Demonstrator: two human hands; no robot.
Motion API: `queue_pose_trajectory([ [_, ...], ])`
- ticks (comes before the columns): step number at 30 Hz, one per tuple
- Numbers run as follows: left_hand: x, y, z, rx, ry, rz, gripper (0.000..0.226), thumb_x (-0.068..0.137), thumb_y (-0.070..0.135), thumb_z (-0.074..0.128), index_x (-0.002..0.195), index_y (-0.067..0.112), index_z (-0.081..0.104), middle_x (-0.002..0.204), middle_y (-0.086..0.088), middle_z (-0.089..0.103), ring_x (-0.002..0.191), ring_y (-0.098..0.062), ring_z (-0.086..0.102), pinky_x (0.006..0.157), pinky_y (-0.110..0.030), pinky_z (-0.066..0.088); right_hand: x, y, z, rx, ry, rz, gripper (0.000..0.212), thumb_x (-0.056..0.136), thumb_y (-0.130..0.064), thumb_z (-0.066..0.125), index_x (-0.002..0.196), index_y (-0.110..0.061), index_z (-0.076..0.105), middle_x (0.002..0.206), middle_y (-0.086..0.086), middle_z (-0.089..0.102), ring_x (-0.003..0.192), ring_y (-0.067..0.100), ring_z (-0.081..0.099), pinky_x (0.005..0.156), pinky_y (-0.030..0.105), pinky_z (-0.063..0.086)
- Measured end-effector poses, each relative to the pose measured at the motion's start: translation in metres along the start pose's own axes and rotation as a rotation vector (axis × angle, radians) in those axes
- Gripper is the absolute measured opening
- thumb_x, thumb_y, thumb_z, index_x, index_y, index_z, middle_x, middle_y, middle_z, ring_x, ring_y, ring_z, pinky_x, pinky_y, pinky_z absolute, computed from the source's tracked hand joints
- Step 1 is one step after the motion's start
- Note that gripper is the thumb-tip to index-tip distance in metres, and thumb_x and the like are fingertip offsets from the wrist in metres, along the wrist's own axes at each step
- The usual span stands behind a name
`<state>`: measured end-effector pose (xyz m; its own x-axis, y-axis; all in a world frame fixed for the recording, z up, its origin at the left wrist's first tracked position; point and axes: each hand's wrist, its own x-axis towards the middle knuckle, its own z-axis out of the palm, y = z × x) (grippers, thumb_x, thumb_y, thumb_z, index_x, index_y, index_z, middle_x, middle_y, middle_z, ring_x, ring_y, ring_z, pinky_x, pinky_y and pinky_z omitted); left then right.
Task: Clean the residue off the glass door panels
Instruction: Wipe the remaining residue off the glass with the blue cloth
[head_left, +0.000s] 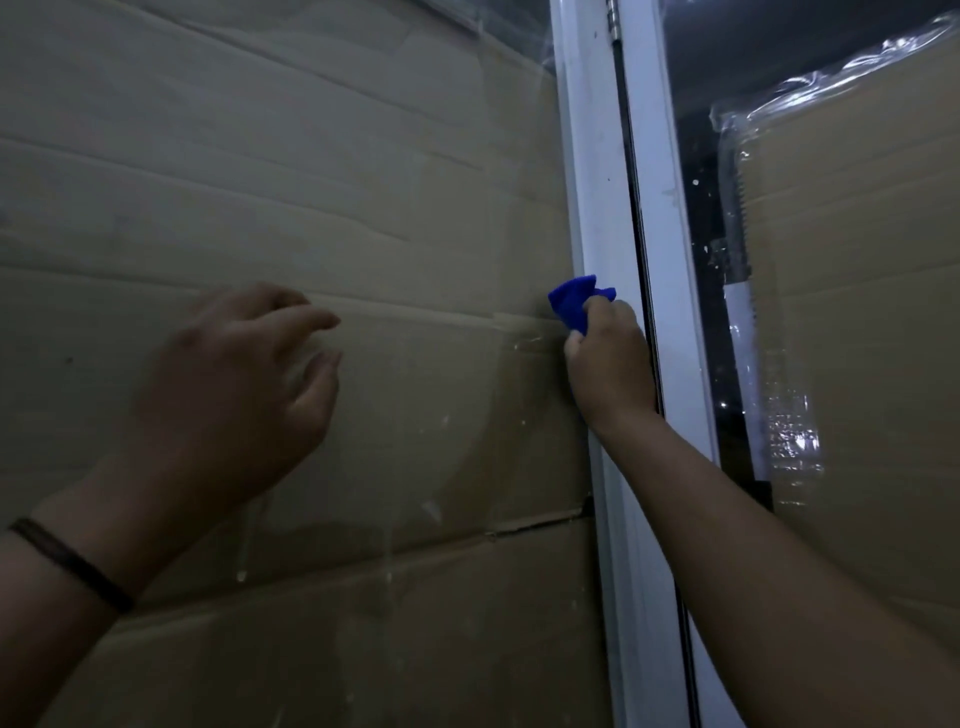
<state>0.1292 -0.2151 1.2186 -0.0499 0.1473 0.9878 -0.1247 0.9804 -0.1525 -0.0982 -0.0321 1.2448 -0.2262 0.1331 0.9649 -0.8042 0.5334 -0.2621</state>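
Cardboard (322, 171) behind streaked glass (426, 431).

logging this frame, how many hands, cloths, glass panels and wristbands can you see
hands: 2, the left hand open near the glass, the right hand gripping the cloth
blue cloth: 1
glass panels: 2, left panel and right panel
dark wristband: 1
total: 6

Left glass panel (363, 208) carried smeared residue (519, 338); the white frame (597, 234) stood right beside it, cardboard (208, 156) behind.
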Motion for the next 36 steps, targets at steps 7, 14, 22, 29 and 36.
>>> queue_pose_trajectory([
  [7,0.007,-0.056,-0.005,-0.015,0.099,0.036,0.038,0.087,0.055,0.046,0.113,0.029,0.056,0.105,0.008,0.053,0.093,-0.024,0.057,0.082,-0.048,0.053,-0.043,-0.051,0.000,0.193,-0.047,-0.113,0.009,0.090,-0.006,0.050,0.095,-0.007,0.058,0.090,0.005,0.054,0.071,0.008,0.042,0.060,0.007,0.033],
  [14,0.004,-0.067,-0.021,-0.023,0.111,0.084,0.032,0.086,0.050,0.050,0.111,0.030,0.057,0.103,0.010,0.054,0.092,-0.022,0.057,0.080,-0.045,0.054,-0.048,-0.064,-0.016,0.390,-0.041,0.080,0.013,0.087,-0.011,0.056,0.100,-0.012,0.061,0.093,0.003,0.061,0.079,0.013,0.056,0.063,0.015,0.038],
  [22,-0.011,-0.081,-0.050,0.067,0.102,0.153,0.032,0.085,0.045,0.049,0.111,0.028,0.057,0.106,0.007,0.051,0.088,-0.023,0.054,0.076,-0.043,0.053,-0.053,-0.055,-0.007,0.054,-0.047,0.122,0.012,0.090,-0.001,0.047,0.100,-0.001,0.054,0.101,0.015,0.051,0.089,0.028,0.052,0.071,0.029,0.038],
  [29,-0.024,-0.090,-0.067,0.068,0.114,0.162,0.026,0.085,0.037,0.055,0.106,0.024,0.064,0.101,0.003,0.055,0.087,-0.025,0.055,0.079,-0.039,0.048,-0.101,-0.155,0.005,0.233,-0.084,-0.093,0.007,0.091,-0.005,0.047,0.093,-0.003,0.053,0.096,0.015,0.052,0.082,0.029,0.050,0.064,0.028,0.032],
  [36,-0.031,-0.082,-0.089,0.083,0.074,0.123,0.030,0.081,0.028,0.057,0.102,0.013,0.071,0.098,-0.010,0.062,0.087,-0.029,0.056,0.080,-0.042,0.050,-0.071,-0.153,-0.021,0.341,-0.077,0.057,0.005,0.090,-0.009,0.051,0.089,-0.014,0.053,0.080,-0.003,0.054,0.069,0.013,0.051,0.055,0.016,0.037],
])
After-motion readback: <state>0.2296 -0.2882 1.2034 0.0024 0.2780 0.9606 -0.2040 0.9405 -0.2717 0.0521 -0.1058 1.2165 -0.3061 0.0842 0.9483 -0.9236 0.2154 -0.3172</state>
